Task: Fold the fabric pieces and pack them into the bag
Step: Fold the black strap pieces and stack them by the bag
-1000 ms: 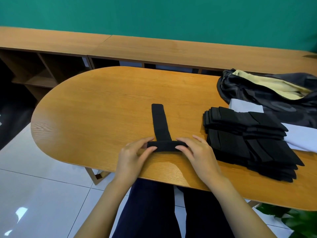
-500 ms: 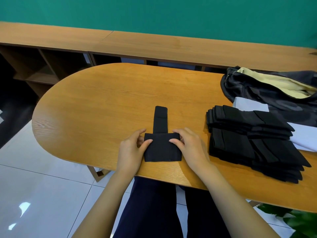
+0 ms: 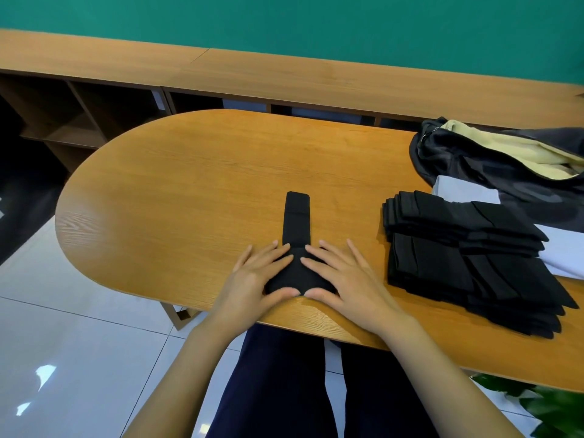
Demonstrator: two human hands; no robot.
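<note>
Near the front edge of the table (image 3: 177,197), the left hand (image 3: 254,279) lies flat, fingers straight, pressing one side of the half-folded black fabric piece (image 3: 297,226), likely to set the crease. The right hand (image 3: 346,281) mirrors it, flat and gripping nothing, pinning the other side. Further right, the stack of black fabric pieces (image 3: 458,257) sits beside the open bag (image 3: 474,165), probably for a short reach when packing.

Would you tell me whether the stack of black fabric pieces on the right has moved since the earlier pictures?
No. The stack of black fabric pieces lies on the same spot, overlapping the white sheet beside the bag as before.
</note>
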